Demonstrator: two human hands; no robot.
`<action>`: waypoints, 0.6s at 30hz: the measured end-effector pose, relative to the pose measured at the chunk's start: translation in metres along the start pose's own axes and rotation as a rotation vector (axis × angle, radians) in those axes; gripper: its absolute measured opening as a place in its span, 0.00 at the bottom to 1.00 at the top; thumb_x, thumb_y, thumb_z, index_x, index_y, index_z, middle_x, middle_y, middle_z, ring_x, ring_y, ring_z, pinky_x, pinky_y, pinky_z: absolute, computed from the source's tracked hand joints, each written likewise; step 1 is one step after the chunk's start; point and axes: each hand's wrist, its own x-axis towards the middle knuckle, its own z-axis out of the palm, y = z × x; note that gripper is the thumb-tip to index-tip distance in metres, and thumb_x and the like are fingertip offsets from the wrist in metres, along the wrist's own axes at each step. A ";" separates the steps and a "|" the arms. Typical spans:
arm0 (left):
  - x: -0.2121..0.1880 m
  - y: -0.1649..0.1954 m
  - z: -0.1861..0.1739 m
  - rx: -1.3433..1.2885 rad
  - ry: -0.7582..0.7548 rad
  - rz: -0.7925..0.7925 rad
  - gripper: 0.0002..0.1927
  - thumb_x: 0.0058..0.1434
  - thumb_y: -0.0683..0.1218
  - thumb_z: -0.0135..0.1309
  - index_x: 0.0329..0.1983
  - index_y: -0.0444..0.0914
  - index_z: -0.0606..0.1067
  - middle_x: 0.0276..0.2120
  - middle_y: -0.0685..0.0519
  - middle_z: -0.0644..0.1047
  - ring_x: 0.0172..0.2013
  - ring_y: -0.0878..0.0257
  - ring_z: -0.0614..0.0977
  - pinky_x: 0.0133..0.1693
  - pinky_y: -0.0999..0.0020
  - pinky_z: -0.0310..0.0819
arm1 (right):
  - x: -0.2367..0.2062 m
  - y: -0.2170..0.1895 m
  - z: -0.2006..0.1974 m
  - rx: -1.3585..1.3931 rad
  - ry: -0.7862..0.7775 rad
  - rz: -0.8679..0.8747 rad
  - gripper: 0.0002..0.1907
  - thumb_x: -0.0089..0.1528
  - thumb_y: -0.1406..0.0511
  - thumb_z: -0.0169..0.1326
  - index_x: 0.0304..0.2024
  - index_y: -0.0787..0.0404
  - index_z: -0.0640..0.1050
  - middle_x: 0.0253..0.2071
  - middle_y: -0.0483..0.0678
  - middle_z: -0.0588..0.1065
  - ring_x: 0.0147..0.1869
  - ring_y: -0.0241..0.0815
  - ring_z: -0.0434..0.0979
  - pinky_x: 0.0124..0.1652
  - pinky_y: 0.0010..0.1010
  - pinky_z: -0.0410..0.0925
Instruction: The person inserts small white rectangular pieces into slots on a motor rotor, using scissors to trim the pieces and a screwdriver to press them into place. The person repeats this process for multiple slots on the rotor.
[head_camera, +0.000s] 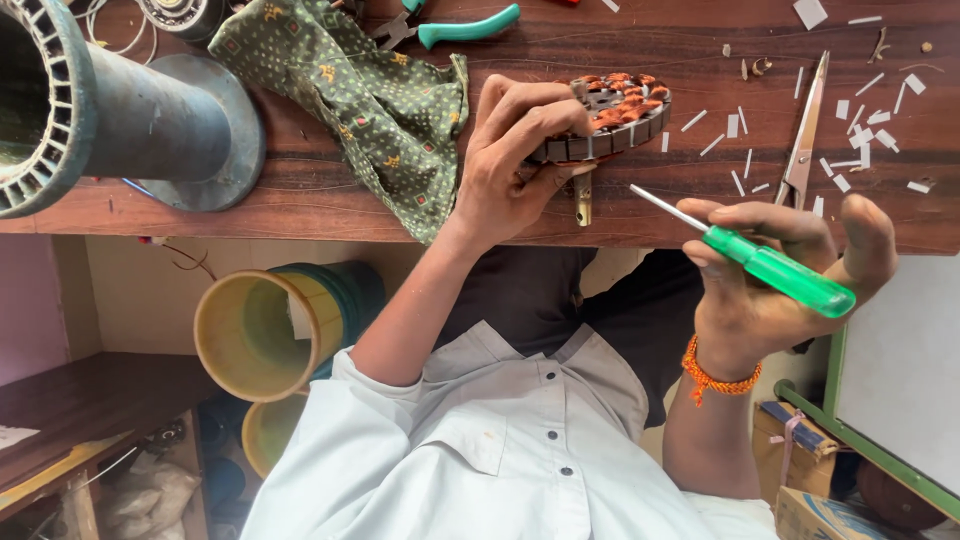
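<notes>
My left hand (510, 160) grips a round motor stator (612, 112) with copper-coloured windings, holding it tilted at the near edge of the brown wooden table (300, 200). A short brass-coloured shaft (583, 198) sticks out below the stator. My right hand (770, 300), with an orange thread band at the wrist, holds a green-handled screwdriver (790, 280). Its thin metal blade points left toward the stator, with the tip a little short of it and apart from it.
On the table lie scissors (805, 140), a green patterned cloth (370, 100), teal-handled pliers (465, 28), scattered white paper strips (860, 135) and a large grey metal cylinder (110, 110). Yellow spools (260, 335) and cardboard boxes (810, 500) sit below.
</notes>
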 end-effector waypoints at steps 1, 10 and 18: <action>0.001 0.000 -0.001 -0.010 -0.023 -0.001 0.22 0.59 0.46 0.72 0.53 0.45 0.76 0.52 0.58 0.76 0.49 0.58 0.73 0.52 0.64 0.70 | 0.001 0.001 0.002 -0.016 -0.025 -0.030 0.45 0.69 0.73 0.67 0.77 0.48 0.54 0.51 0.56 0.75 0.49 0.47 0.86 0.51 0.42 0.81; 0.016 0.003 -0.009 -0.116 -0.143 -0.014 0.25 0.57 0.43 0.73 0.56 0.44 0.75 0.53 0.57 0.75 0.51 0.58 0.73 0.54 0.63 0.72 | 0.017 0.013 0.001 -0.068 -0.150 -0.121 0.48 0.70 0.76 0.62 0.79 0.39 0.49 0.47 0.61 0.79 0.49 0.53 0.86 0.53 0.43 0.79; 0.022 0.013 -0.020 -0.072 -0.242 -0.032 0.24 0.62 0.47 0.72 0.57 0.43 0.73 0.54 0.54 0.73 0.53 0.56 0.74 0.55 0.61 0.71 | 0.038 0.004 -0.005 -0.018 -0.288 -0.101 0.29 0.71 0.72 0.58 0.70 0.51 0.63 0.47 0.57 0.80 0.52 0.54 0.85 0.52 0.38 0.81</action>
